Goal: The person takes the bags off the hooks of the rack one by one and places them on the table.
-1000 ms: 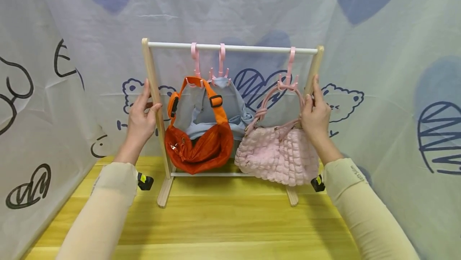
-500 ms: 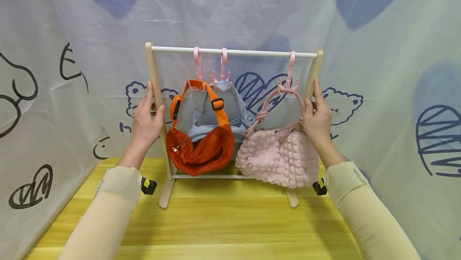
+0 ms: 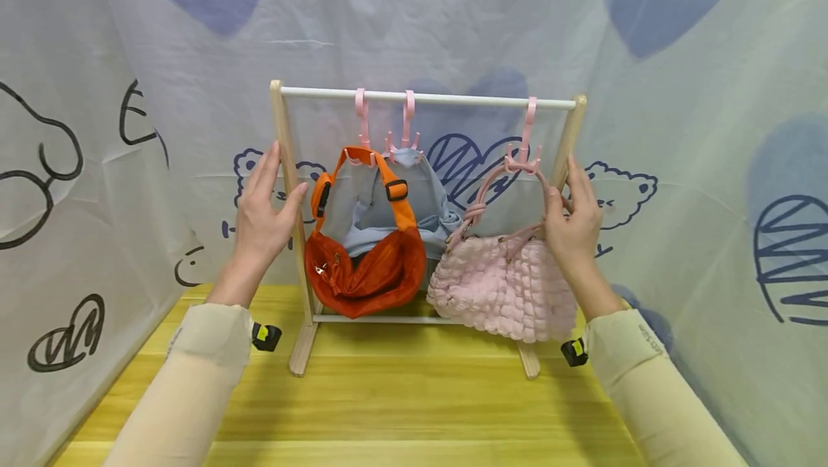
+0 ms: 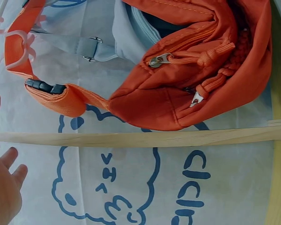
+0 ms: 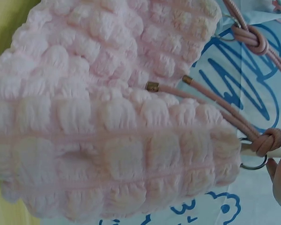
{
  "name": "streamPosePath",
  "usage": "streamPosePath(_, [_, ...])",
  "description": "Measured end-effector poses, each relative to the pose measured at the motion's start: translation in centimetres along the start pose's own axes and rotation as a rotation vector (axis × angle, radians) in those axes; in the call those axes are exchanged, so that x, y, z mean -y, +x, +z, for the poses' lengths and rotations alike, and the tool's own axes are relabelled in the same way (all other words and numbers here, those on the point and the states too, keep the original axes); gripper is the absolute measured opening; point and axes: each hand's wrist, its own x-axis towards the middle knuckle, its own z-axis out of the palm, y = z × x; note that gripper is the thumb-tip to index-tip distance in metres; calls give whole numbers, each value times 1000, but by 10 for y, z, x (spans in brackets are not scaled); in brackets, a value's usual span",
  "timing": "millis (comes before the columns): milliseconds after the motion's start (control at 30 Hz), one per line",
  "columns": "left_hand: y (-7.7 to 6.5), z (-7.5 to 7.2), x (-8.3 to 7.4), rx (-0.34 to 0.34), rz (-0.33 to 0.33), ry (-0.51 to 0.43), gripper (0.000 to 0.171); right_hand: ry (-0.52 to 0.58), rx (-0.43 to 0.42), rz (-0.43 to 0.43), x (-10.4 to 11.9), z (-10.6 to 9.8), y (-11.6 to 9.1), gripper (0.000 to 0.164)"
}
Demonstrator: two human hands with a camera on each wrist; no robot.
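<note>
In the head view, an orange bag (image 3: pixel 388 284) and a light-blue bag (image 3: pixel 369 239) behind it hang from a rack (image 3: pixel 466 99) near the left hand (image 3: pixel 261 219), its fingers straight and spread. The right hand's (image 3: pixel 576 223) digits flank a post (image 3: pixel 568 135) beside a pink bag (image 3: pixel 501 291); grip unclear.

In the left wrist view, beyond the fingertips, a blue zip gapes on a dark inside.

In the right wrist view, a digit nears the pink bag's ring; contents hidden.

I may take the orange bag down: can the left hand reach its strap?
Probably yes: the left hand looks free, and just a wooden post stands between it and the strap.
</note>
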Motion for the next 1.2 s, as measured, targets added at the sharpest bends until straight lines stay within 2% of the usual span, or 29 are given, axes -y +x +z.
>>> streamPosePath(233, [6, -1, -9, -44, 104, 42, 74, -25, -84, -160, 10, 3, -6, 51])
streamPosePath(433, [18, -1, -20, -44, 173, 68, 76, 81, -103, -279, 27, 14, -8, 48])
streamPosePath(567, [29, -1, -26, -46, 253, 93, 74, 133, -87, -329, 39, 23, -8, 48])
streamPosePath(767, [44, 0, -35, -15, 353, 177, 71, 118, -42, -354, 54, 34, -10, 47])
streamPosePath(1200, [71, 7, -47, 34, 406, 186, 68, 122, 116, -447, 77, 68, -19, 50])
